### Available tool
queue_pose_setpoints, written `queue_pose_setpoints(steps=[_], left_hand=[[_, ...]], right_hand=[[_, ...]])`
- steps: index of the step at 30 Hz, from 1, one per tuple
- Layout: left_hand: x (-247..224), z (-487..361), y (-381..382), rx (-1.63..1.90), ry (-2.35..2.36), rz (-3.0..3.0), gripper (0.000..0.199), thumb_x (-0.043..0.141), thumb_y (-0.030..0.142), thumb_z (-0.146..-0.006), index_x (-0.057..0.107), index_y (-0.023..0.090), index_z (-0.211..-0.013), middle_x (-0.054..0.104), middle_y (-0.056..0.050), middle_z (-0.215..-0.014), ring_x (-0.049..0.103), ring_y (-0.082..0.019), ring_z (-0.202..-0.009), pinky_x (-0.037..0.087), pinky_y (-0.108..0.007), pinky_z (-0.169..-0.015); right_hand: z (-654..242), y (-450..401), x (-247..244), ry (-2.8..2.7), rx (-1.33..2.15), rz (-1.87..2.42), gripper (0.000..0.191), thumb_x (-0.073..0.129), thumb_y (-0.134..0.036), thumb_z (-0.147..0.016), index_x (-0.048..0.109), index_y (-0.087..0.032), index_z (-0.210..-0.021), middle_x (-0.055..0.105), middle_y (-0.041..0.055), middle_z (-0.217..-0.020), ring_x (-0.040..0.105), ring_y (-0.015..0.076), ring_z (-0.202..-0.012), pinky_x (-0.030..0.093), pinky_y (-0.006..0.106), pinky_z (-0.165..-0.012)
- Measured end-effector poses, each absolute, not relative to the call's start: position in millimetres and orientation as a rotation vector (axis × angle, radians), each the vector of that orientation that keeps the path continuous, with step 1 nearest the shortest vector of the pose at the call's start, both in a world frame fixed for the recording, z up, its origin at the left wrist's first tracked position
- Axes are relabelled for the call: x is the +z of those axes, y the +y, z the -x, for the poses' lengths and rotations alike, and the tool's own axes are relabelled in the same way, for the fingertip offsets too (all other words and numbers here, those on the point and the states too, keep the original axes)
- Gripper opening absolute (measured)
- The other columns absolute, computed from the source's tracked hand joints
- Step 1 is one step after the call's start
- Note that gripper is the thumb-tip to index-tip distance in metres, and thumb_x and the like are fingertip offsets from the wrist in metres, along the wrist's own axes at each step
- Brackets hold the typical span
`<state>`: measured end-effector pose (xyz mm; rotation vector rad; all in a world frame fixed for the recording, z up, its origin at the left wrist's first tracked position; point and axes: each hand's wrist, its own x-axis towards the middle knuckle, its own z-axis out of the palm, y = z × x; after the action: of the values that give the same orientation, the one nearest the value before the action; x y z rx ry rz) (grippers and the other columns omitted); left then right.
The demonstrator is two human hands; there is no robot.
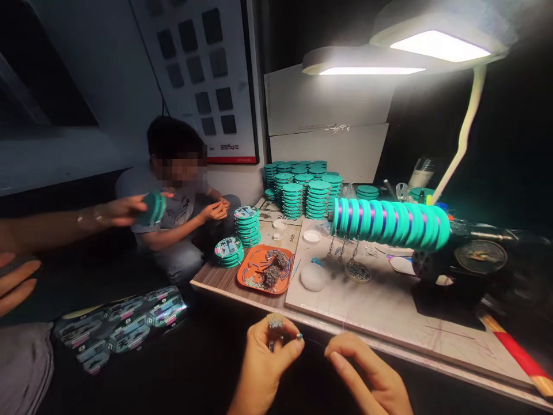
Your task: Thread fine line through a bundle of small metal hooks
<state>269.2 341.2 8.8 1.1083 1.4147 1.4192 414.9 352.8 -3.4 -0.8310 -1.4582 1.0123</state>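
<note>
Near the bottom middle, my left hand (270,357) pinches a small blue-tipped piece (299,336) between thumb and forefinger, and small metal beads (275,324) sit against its fingers. To its right, my right hand (367,369) has thumb and forefinger pressed together; a faint thin line runs toward it, too fine to make out. Both hands are in front of the table edge, apart from each other. Beyond them are an orange tray (264,288) of metal parts and a row of teal spools (389,222) on a machine, with metal swivels (342,251) hanging below.
Stacked teal discs (292,202) stand at the table's back. A round white container (313,277) and a dish of beads (358,271) lie in front. At left sits a person (173,202); another person's hand (125,210) holds teal discs. A lamp (469,127) arches over the right.
</note>
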Motion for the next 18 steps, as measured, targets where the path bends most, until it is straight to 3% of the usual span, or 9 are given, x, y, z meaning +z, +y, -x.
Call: queue_pose_setpoints(steps=[8,11,18], left_hand=[[2,-278,339,1.529,1.385,-1.021,0.009,0.07,0.018,-0.059,0.062,0.016,-0.06,0.056,0.002,-0.059,0.044,-0.01,-0.055,0.036,-0.02,-0.052],[-1,-278,339,1.536,1.381,-1.017,0.008,0.07,0.018,-0.059,0.062,0.016,-0.06,0.056,0.001,-0.058,0.046,-0.011,-0.056,0.037,-0.02,-0.053],[-4,-273,340,1.491,1.391,-1.065,0.008,0.069,0.019,-0.062,0.062,0.016,-0.061,0.057,0.001,-0.06,0.047,-0.011,-0.057,0.037,-0.019,-0.055]], right_hand=[[-410,355,-13,-1.328,1.261,0.902,0.026,0.055,-0.043,-0.076,0.054,-0.019,-0.065,0.052,0.0008,-0.065,0.051,0.013,-0.061,0.035,0.018,-0.044],[-411,356,-17,-1.327,1.302,0.901,0.026,0.055,-0.043,-0.076,0.054,-0.019,-0.065,0.053,-0.0001,-0.065,0.05,0.0115,-0.059,0.036,0.018,-0.045],[-416,366,-16,-1.564,1.068,0.786,0.022,0.051,-0.034,-0.081,0.055,-0.018,-0.066,0.054,-0.0006,-0.06,0.053,0.0121,-0.058,0.04,0.018,-0.047]])
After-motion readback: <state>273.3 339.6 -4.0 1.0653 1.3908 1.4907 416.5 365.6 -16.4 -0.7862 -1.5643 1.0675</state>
